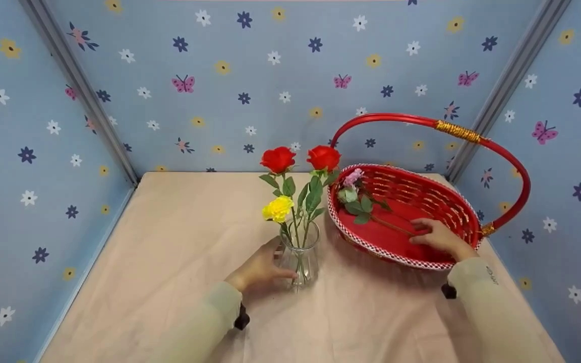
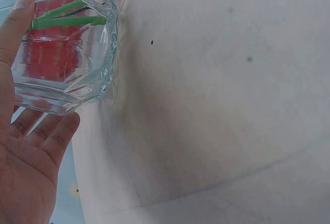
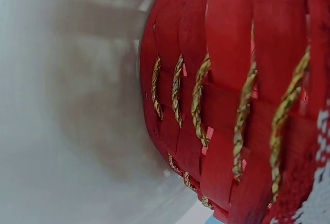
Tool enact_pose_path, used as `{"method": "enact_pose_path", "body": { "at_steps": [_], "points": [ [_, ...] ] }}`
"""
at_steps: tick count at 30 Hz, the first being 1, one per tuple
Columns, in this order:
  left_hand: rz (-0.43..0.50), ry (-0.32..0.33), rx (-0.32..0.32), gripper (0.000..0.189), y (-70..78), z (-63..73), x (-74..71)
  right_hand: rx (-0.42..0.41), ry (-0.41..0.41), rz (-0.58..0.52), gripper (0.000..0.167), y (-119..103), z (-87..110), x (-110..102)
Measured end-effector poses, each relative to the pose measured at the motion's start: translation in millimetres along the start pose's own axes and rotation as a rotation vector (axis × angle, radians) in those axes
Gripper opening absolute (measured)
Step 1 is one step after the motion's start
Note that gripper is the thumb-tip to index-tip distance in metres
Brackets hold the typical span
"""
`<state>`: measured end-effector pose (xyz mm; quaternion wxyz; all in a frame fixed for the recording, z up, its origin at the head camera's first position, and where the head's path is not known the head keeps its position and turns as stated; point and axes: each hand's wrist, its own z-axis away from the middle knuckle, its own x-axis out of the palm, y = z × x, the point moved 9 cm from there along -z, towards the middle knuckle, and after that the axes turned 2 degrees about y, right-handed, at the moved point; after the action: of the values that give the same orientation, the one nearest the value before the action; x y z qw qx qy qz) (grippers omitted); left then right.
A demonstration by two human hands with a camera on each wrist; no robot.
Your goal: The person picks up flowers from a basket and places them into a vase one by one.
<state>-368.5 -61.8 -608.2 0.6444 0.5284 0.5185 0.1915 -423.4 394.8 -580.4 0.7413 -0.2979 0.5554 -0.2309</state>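
My left hand [image 1: 265,267] holds a clear glass vase [image 1: 300,267] from its left side. In the left wrist view the thumb lies along the vase [image 2: 67,87], and the fingers reach its other side. Two red roses [image 1: 324,158] and a yellow carnation [image 1: 278,208] stand in it, their green stems [image 2: 67,21] showing through the glass. My right hand [image 1: 439,238] reaches inside a red woven basket [image 1: 366,247], thumb and fingers apart around a flower stem [image 1: 394,227]. A pink carnation [image 1: 353,179] and a pale rose [image 1: 347,195] with leaves lie there.
The basket's tall red handle [image 1: 515,166], wrapped in gold cord, arches over it. Its woven outer side [image 3: 227,95] fills much of the right wrist view. A pale cloth [image 1: 179,242] covers the table, and flower-patterned panels [image 1: 290,75] enclose the back and sides.
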Motion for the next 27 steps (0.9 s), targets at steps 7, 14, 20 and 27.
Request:
{"method": "enact_pose_path", "body": {
  "at_steps": [7,14,20,27],
  "points": [
    [0.000,0.003,-0.011,0.107,1.5,0.5,-0.4,0.013,-0.018,-0.003,0.075,0.8,1.9,0.1],
    [-0.008,0.004,-0.039,0.105,-0.3,2.3,-0.9,0.008,-0.014,0.004,0.072,3.6,0.0,0.9],
    [0.000,0.002,-0.027,0.106,-0.2,1.4,-0.2,-0.025,-0.003,0.020,0.061,1.2,-0.9,0.9],
    [0.008,0.000,-0.002,0.108,0.9,-0.2,-0.2,-0.052,0.051,0.048,0.040,-1.9,-0.5,-4.5]
  ]
}}
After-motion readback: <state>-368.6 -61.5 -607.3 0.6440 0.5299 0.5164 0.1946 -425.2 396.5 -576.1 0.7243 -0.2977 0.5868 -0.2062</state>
